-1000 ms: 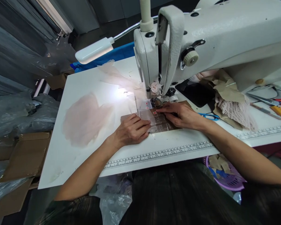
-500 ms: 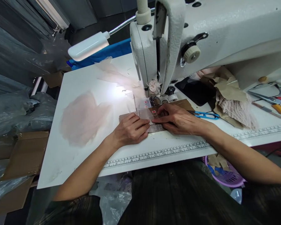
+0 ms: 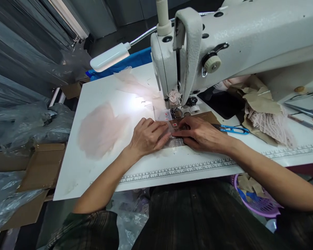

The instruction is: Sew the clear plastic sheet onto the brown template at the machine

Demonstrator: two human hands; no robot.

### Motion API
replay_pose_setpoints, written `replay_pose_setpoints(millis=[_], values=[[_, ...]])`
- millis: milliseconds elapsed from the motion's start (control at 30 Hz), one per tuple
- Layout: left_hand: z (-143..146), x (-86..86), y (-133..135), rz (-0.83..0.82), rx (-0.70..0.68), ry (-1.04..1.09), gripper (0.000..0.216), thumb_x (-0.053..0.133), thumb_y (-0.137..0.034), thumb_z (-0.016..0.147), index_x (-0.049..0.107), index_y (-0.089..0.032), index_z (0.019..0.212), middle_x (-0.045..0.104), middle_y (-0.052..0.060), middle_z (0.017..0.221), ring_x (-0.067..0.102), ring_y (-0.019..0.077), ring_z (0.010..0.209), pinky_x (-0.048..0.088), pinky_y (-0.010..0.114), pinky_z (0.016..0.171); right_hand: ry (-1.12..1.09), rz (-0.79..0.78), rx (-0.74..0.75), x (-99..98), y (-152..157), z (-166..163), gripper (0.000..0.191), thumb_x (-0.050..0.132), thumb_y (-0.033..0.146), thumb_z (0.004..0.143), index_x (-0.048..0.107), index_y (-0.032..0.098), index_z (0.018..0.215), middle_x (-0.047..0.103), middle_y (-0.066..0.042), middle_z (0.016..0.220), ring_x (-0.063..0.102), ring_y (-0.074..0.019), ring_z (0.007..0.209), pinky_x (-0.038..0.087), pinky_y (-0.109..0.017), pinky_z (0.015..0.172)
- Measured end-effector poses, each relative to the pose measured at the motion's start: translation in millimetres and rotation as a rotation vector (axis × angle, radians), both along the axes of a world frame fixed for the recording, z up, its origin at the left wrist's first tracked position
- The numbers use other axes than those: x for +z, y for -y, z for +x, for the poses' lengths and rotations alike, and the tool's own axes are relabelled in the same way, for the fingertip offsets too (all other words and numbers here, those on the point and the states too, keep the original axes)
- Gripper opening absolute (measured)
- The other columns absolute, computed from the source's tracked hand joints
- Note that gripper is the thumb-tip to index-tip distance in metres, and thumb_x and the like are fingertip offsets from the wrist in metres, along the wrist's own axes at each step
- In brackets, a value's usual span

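Both hands lie flat on a small clear sheet (image 3: 175, 136) over brown card on the counter (image 3: 106, 104), just before the sewing machine (image 3: 182, 66) foot. The left hand (image 3: 147, 137) presses open-palmed; the right hand (image 3: 200, 133) pins with its fingertips. Even, gentle pressure from both sides seems best for feeding it straight.

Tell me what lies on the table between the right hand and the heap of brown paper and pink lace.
In the head view, blue-handled snips lie between the right hand and the heap.
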State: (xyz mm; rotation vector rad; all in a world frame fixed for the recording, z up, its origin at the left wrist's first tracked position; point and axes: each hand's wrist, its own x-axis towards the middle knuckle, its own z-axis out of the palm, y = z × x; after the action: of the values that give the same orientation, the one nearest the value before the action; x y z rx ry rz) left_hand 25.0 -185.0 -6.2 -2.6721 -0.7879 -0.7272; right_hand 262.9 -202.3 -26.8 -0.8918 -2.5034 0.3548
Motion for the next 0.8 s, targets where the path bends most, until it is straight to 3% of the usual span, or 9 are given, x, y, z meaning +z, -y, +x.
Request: replay_pose_setpoints(millis=[133, 633, 800], values=[[-3, -10.2, -2, -0.033, 0.031, -0.051, 0.021, 0.06, -0.032, 0.091, 0.068, -0.015, 0.099, 0.073, 0.008, 0.104, 0.059, 0.0181, 0.074, 0.044, 0.033, 0.063, 0.007, -0.01, -0.004, 0.7, 0, 1, 0.034, 0.05, 0.018, 0.09, 0.071, 0.023, 0.116, 0.058, -0.013, 0.109, 0.054, -0.0269, 0.1, 0.049, -0.044, 0.086], [-7, -18.8, 0, -0.115, 0.024, -0.013, 0.022, 0.055, -0.031, 0.094, 0.063, -0.011, 0.094, 0.068, 0.011, 0.089, 0.062, 0.0195, 0.081, 0.05, 0.034, 0.07, -0.004, -0.035, -0.011, -0.9, 0, 1, 0.035, 0.048, 0.017, 0.091, 0.07, 0.023, 0.117, 0.057, -0.014, 0.111, 0.054, -0.0266, 0.102, 0.048, -0.044, 0.089], [-7, -15.2, 0, -0.126, 0.054, -0.111, 0.037, 0.051, -0.043, 0.095, 0.059, -0.012, 0.113, 0.065, 0.012, 0.096, 0.058, 0.0225, 0.084, 0.045, 0.038, 0.071, -0.003, -0.026, -0.015, -0.9, 0, 1, 0.035, 0.048, 0.017, 0.09, 0.071, 0.023, 0.117, 0.057, -0.014, 0.108, 0.054, -0.0268, 0.1, 0.048, -0.045, 0.089]])
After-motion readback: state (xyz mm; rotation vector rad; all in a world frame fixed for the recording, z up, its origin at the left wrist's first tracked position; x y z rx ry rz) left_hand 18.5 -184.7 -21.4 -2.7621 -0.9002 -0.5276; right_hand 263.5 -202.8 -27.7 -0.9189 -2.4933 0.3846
